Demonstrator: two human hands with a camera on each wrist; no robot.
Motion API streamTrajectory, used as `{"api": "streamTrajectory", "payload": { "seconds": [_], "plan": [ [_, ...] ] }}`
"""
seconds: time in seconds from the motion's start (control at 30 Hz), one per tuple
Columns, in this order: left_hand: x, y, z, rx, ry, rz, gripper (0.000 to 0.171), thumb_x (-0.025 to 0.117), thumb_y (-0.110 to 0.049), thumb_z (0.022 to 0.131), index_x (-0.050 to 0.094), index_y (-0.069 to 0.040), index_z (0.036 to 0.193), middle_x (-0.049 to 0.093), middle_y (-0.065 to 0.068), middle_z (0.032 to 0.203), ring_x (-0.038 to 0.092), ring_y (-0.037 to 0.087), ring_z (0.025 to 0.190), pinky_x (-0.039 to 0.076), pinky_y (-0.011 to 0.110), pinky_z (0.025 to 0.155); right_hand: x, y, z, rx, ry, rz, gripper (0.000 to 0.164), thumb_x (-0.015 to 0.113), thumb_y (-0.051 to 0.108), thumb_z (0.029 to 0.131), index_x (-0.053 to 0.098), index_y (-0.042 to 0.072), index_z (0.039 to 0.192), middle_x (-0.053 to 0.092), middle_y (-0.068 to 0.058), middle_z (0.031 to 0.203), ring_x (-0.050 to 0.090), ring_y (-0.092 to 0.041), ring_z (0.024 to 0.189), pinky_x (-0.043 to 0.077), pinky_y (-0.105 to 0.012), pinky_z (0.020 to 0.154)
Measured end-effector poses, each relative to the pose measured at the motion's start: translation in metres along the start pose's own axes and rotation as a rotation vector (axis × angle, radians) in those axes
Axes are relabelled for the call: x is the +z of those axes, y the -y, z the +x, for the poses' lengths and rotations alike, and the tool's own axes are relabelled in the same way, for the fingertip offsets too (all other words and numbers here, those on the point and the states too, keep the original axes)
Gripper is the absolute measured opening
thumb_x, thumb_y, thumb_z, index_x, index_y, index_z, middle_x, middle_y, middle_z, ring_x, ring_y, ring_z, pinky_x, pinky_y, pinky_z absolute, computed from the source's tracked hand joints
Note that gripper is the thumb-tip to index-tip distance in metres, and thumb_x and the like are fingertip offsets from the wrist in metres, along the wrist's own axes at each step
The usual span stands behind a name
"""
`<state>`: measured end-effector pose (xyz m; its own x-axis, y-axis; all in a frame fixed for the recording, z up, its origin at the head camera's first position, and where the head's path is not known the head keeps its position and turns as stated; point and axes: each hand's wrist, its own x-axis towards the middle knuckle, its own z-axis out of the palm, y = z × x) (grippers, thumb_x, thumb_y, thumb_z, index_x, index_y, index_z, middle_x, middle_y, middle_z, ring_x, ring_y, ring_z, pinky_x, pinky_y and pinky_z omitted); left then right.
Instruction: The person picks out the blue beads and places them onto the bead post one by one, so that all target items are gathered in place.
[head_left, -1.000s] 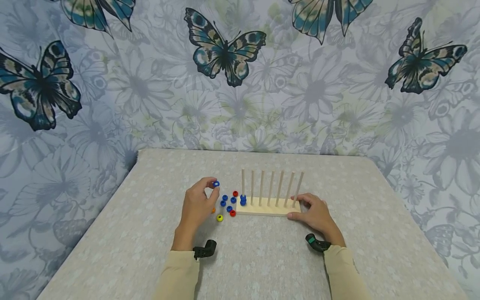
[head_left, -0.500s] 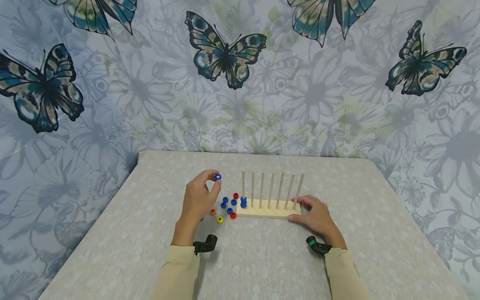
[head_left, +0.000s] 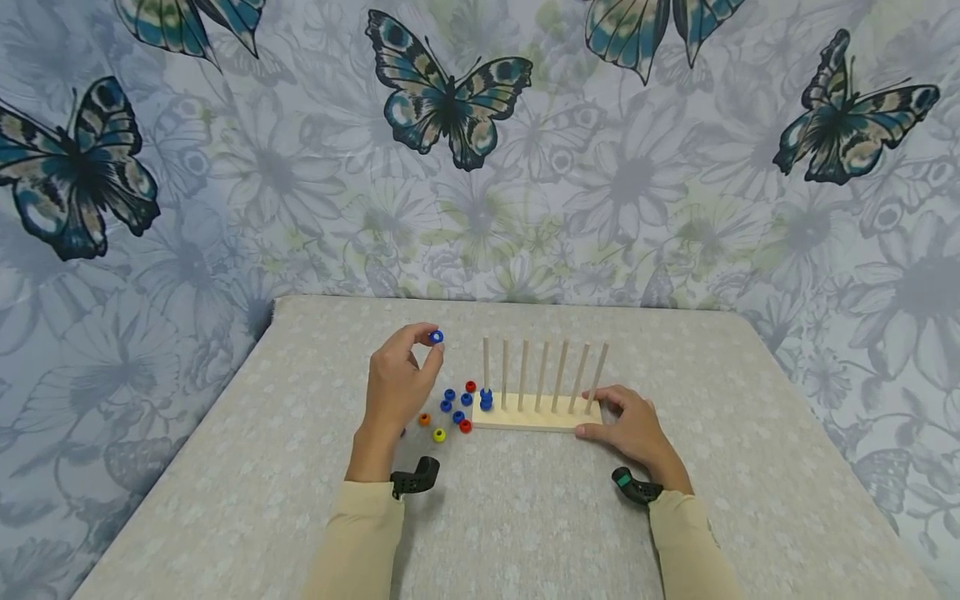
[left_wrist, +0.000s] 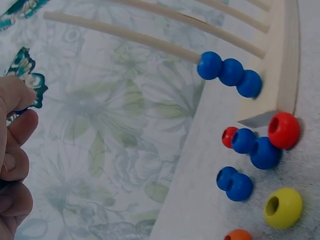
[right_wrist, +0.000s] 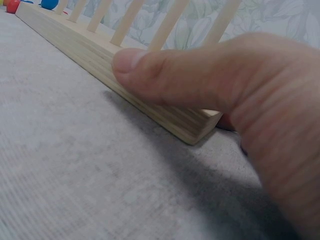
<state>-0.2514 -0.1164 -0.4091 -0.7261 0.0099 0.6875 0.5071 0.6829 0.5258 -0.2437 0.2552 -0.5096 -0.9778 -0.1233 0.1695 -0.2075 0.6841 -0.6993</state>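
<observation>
My left hand [head_left: 396, 380] pinches a blue bead [head_left: 437, 337] between thumb and forefinger, raised to the left of the peg tops. In the left wrist view that bead is mostly hidden behind the fingers. A pale wooden peg stand [head_left: 536, 424] has a row of several upright pegs. Three blue beads [left_wrist: 231, 72] are stacked on its leftmost peg; the other pegs are bare. My right hand [head_left: 632, 423] grips the stand's right end, the thumb [right_wrist: 165, 75] lying along the front side of the base.
Loose beads lie left of the stand: several blue ones [left_wrist: 239, 187], two red ones [left_wrist: 284, 130], a yellow bead [left_wrist: 283, 208] and an orange bead [head_left: 424, 419]. A dark bead shows partly beside the left wrist. A cloth covers the table [head_left: 540, 517]; a butterfly-patterned wall covering [head_left: 480, 242] hangs behind.
The left hand has risen with the blue bead, from near the loose beads to about peg-top height. My right hand keeps its place on the stand.
</observation>
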Motion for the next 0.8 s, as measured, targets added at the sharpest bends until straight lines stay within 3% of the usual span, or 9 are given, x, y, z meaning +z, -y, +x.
{"api": "streamTrajectory", "payload": {
  "seconds": [0.33,0.8],
  "plan": [
    [-0.002,-0.012,0.014,0.024,-0.068,-0.037,0.025,0.07,-0.019,0.094,0.07,-0.011,0.117,0.072,0.001,0.096,0.041,0.007,0.049,0.037,0.024,0.046,0.0,0.0,0.001,0.006,0.006,0.008,0.061,0.088,0.057,0.065,0.071,0.029,0.116,0.067,0.004,0.106,0.051,-0.019,0.093,0.025,-0.038,0.085],
    [0.013,-0.019,0.019,0.043,-0.096,-0.143,0.023,0.069,-0.018,0.094,0.071,-0.012,0.117,0.072,0.002,0.094,0.04,0.006,0.049,0.037,0.023,0.045,0.001,0.0,0.002,0.028,0.024,0.022,0.061,0.088,0.059,0.065,0.07,0.033,0.117,0.067,0.005,0.109,0.052,-0.019,0.096,0.026,-0.039,0.087]
  ]
}}
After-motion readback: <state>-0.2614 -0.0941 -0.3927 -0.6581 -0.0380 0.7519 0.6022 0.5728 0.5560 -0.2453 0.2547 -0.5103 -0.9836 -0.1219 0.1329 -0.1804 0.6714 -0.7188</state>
